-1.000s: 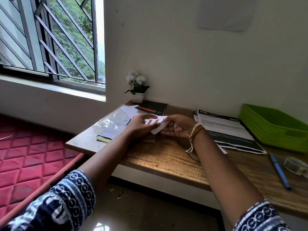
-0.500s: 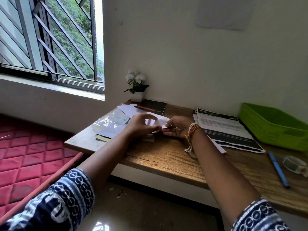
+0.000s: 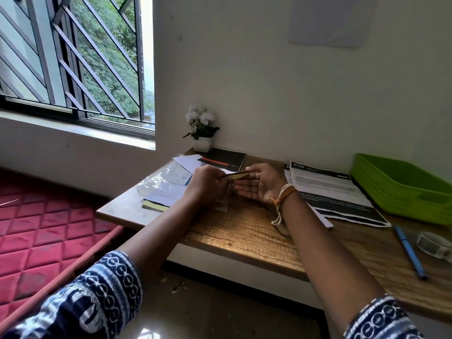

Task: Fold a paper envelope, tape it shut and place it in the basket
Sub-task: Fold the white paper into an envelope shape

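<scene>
Both forearms reach forward from patterned sleeves over the wooden tabletop (image 3: 244, 231). The left hand (image 3: 208, 183) is turned back-up, its fingers curled, and its grip pinches the near end of the folded paper envelope (image 3: 235, 176). The right hand (image 3: 261, 183) lies palm-up just beside it, fingers fairly straight and loosely spread; its fingertips (image 3: 249, 169) meet the far end of the paper, though whether they pinch it or only touch it cannot be told. A bundle of thread bracelets (image 3: 285, 194) circles the right wrist.

The envelope is held between the two hands, above the tabletop, seen almost edge-on as a thin pale, slightly yellowish strip with a dark upper edge. Its folds cannot be made out.

The green plastic basket (image 3: 403, 187) stands at the right end of the tabletop, well apart from the hands. Near it lie a blue pen (image 3: 409, 252) and a roll of clear tape (image 3: 434, 243). Printed sheets (image 3: 330, 192) lie between the right hand and the basket. Behind the left hand are loose papers in clear plastic (image 3: 166, 184), a black notebook (image 3: 223, 157) and a small white-flowered pot plant (image 3: 201, 129) against the wall.
</scene>
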A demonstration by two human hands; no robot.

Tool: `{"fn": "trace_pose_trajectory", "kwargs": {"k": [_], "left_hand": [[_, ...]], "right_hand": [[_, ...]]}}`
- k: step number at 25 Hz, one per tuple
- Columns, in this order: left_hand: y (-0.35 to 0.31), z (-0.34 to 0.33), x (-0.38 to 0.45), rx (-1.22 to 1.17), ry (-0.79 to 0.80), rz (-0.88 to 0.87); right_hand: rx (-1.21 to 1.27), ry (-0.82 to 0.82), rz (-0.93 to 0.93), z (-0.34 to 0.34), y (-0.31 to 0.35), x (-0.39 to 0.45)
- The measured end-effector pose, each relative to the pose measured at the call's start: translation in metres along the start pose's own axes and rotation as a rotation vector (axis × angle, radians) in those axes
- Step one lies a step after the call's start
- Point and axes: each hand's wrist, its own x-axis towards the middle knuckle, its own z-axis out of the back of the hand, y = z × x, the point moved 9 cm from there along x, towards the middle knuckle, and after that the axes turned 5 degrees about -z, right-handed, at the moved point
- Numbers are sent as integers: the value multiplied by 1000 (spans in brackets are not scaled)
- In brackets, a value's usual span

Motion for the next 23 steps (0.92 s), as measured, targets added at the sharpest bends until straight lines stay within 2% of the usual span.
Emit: {"fn": "trace_pose_trajectory", "kwargs": {"k": [7,11,14,18,23], "left_hand": [[-7,8,0,15,-74,-76],[-11,9,0,-91,-110,-128],[-11,5,-1,-164,-99,-128],[-12,-6,-2,-250,5,-111],[-15,-13,-3,-206,133,-79]], "right_hand": [[-38,-17,4,-3,-3,2],[-114,-15,56,-10,-4,5],[-51,26,58,-13,-4,5],[10,16,87,-14,-2,5],[79,-64,95,-6,-5,11]]}}
